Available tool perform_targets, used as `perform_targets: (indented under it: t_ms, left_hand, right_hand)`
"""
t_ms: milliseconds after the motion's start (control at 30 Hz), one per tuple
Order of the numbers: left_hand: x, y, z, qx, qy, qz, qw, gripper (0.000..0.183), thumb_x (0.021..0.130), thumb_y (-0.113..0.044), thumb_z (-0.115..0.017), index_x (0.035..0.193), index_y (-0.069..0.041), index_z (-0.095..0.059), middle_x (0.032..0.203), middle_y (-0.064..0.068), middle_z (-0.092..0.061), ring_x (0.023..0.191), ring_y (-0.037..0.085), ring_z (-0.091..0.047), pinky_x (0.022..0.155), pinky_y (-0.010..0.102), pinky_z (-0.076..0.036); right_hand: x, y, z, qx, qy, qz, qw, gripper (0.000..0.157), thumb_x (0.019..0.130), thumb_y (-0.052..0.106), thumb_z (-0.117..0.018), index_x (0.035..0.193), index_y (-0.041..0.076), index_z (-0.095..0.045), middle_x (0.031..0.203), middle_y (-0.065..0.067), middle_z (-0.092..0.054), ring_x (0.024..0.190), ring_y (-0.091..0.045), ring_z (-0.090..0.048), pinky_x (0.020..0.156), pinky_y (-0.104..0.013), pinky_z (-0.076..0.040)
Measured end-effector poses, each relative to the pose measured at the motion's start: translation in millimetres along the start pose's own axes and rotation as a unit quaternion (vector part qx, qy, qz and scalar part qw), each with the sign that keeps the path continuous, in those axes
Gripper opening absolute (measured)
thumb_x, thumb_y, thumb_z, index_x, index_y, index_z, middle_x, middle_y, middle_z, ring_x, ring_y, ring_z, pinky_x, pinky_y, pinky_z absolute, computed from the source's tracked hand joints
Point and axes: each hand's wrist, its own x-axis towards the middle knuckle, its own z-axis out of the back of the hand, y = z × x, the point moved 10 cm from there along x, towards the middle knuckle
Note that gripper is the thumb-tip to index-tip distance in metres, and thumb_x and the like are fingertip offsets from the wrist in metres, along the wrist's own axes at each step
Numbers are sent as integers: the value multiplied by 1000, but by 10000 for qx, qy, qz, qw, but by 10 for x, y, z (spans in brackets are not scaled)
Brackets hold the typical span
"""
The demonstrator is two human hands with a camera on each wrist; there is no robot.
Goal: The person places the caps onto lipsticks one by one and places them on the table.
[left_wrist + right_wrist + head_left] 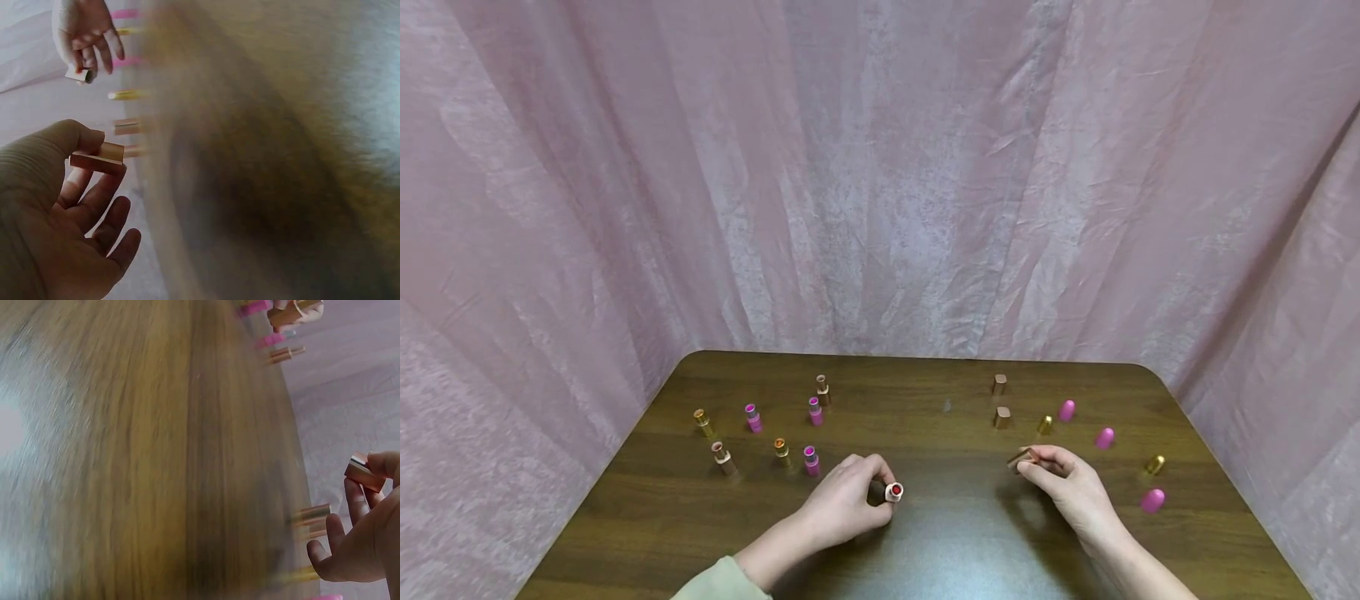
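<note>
Tube point(894, 492), copper-coloured and uncapped, is clamped between the thumb and fingers of the left hand point(852, 497); red shows in its open end. Cap point(1021, 458), also copper-coloured, is pinched between the thumb and fingertips of the right hand point(1070, 489). In the right wrist view, the remaining fingers of that hand spread clear of the part. Tube and cap are apart, with bare table point(951, 517) between the two hands. Whether the tube touches the table cannot be determined.

Seven uncapped units stand to the left: two copper tubes point(722, 457), two gold tubes point(782, 452) and three pink tubes point(811, 461). One pink tube is near the left hand; another is just in front of the rear copper unit.

Seven covers stand to the right: two copper caps point(1002, 418), two gold caps point(1045, 426) and three pink caps point(1105, 438). The copper pair is positioned beyond the right hand, one behind the other. Two pink covers and one gold cover are to the right of that hand.

A pale green sleeve point(724, 581) covers the left forearm. A pink curtain point(880, 183) hangs behind the table.
</note>
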Motion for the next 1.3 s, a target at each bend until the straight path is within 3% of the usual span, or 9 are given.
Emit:
perform_targets:
  t_ms: [333,733,1067,1300]
  left_hand:
    - [42,-127,234,262,-192,-242,9992,17,84,-28,-81,94,-30,-67,87,-22,-61,91,9,-54,85,35,-46]
    - [165,-214,406,734,-278,-431,9960,17,83,-34,-83,90,-27,-69,85,-18,-58,92,10,-52,88,36,-45]
    - [250,-350,451,1131,-343,-774,9900,18,80,-30,-82,87,-31,-66,83,-19,-55,91,11,-53,95,40,-45]
    - [292,-397,413,1279,-360,-910,9869,18,78,-29,-83,88,-30,-67,83,-18,-57,93,12,-55,98,40,-45]
  right_hand:
    - [-39,103,-147,305,232,115,9992,40,91,17,-78,125,0,-65,107,-4,-70,100,-8,-63,88,-23,-48]
    - [-73,204,-240,345,505,654,9960,40,88,7,-78,125,-4,-65,108,-10,-71,99,-11,-65,84,-22,-52]
    - [-102,299,-405,199,876,969,9912,36,86,3,-78,120,-5,-66,109,-10,-72,100,-15,-67,84,-22,-52]
    - [-102,349,-492,-281,988,1051,9891,34,86,14,-82,117,6,-71,111,-1,-74,114,-14,-63,96,-30,-46]
